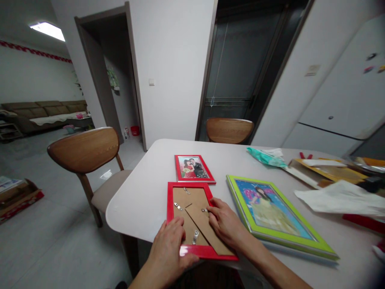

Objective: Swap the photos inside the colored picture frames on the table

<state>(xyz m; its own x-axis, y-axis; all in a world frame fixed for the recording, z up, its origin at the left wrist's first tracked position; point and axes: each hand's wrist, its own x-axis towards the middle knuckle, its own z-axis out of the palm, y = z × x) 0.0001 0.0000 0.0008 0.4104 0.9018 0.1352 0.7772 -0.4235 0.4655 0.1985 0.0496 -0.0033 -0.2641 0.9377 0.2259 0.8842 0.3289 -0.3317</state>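
Observation:
A red picture frame (170, 200) lies face down at the table's near edge. Its brown backing board (180, 194) carries a cardboard stand (207, 230) and several small metal clips (195, 237). Holding the frame's lower left corner is my left hand (168, 247), fingers on its left side and thumb along the bottom rail. My right hand (224, 222) is at the right rail, its curled fingers on another metal clip (205, 210). Just beyond lies a second red frame (195, 167) with a photo of a couple, face up.
To the right a green frame (270, 208) lies face up on the white table (144, 192). Beyond it are teal packaging (266, 156), a white wrapper (337, 198) and an opened padded envelope (331, 170). Wooden chairs stand at the left (87, 150) and far side (230, 130).

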